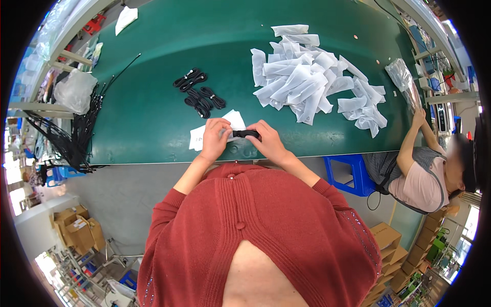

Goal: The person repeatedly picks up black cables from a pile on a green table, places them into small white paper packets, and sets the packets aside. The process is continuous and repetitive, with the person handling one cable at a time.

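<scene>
At the near edge of the green table, my right hand (268,140) grips a coiled black cable (245,133) between thumb and fingers. My left hand (217,138) is closed in a pinch at the cable's left end, where a pale bag edge seems to sit between its fingers. Flat white bags (235,121) lie under and beside my left hand, partly covered by it. Beyond my hands rest several more coiled black cables (198,100), each bundled. To the right is a large heap of filled white bags (302,77).
Long loose black cables (87,123) hang over the table's left end, beside a crumpled clear plastic bag (75,92). At the right end, a co-worker (422,174) holds a clear plastic package (404,79). A blue stool (350,175) stands by the table's near edge.
</scene>
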A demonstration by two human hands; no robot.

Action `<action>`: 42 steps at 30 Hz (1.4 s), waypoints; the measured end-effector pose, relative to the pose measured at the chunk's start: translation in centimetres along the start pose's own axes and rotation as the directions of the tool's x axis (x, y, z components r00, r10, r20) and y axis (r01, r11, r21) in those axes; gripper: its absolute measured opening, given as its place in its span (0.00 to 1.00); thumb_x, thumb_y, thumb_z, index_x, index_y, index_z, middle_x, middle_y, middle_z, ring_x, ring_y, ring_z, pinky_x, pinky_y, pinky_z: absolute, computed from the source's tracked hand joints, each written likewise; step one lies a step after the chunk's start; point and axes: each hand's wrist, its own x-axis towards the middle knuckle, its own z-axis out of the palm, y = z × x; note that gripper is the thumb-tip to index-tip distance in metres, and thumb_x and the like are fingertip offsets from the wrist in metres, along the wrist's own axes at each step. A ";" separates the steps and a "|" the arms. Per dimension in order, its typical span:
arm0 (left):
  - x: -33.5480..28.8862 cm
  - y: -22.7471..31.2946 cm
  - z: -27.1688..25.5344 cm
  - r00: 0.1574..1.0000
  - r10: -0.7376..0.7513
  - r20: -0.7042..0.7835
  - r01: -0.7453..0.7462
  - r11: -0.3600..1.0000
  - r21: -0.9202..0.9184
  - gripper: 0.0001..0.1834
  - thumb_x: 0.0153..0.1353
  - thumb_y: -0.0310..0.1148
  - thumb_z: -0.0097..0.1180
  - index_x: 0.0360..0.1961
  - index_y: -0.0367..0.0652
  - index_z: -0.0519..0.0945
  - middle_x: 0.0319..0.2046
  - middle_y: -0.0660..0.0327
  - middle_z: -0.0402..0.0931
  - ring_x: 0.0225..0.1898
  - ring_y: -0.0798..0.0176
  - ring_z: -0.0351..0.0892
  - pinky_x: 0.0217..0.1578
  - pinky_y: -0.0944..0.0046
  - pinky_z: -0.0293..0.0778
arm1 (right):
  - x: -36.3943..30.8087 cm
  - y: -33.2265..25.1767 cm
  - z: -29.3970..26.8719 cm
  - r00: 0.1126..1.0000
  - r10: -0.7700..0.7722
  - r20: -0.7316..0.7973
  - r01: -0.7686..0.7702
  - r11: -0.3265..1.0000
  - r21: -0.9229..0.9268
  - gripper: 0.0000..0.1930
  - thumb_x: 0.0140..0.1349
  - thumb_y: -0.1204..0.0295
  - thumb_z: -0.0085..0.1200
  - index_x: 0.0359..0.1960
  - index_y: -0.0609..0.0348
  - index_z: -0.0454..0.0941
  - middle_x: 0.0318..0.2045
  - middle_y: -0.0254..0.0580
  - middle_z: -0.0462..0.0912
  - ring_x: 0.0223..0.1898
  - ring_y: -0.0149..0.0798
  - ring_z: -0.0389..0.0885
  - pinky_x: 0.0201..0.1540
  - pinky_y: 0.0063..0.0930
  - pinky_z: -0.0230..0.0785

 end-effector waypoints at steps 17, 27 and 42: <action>0.5 0.7 -1.1 0.954 -0.268 0.138 0.301 0.864 -0.404 0.03 0.58 0.27 0.58 0.31 0.39 0.78 0.42 0.60 0.77 0.48 0.62 0.72 0.52 0.62 0.66 | 0.8 -1.0 0.9 0.973 -0.225 -0.043 0.229 0.959 0.167 0.15 0.51 0.82 0.64 0.40 0.61 0.75 0.41 0.41 0.75 0.35 0.32 0.76 0.36 0.22 0.70; 2.5 3.0 -1.3 0.901 -0.257 0.351 0.434 0.499 -0.750 0.08 0.66 0.34 0.55 0.35 0.40 0.78 0.49 0.60 0.73 0.49 0.67 0.72 0.53 0.62 0.70 | 2.2 -1.9 0.9 0.958 -0.257 -0.123 0.253 0.966 -0.049 0.11 0.54 0.78 0.60 0.38 0.59 0.75 0.39 0.43 0.74 0.36 0.41 0.78 0.38 0.30 0.72; -0.5 -2.1 1.9 0.996 -0.012 0.086 -0.005 0.979 0.203 0.14 0.49 0.29 0.66 0.38 0.42 0.78 0.40 0.55 0.72 0.42 0.51 0.74 0.41 0.56 0.73 | 9.9 -1.8 -6.0 0.854 -0.190 -0.485 -0.069 0.881 -0.467 0.17 0.56 0.73 0.58 0.48 0.56 0.75 0.42 0.47 0.74 0.43 0.50 0.76 0.44 0.43 0.70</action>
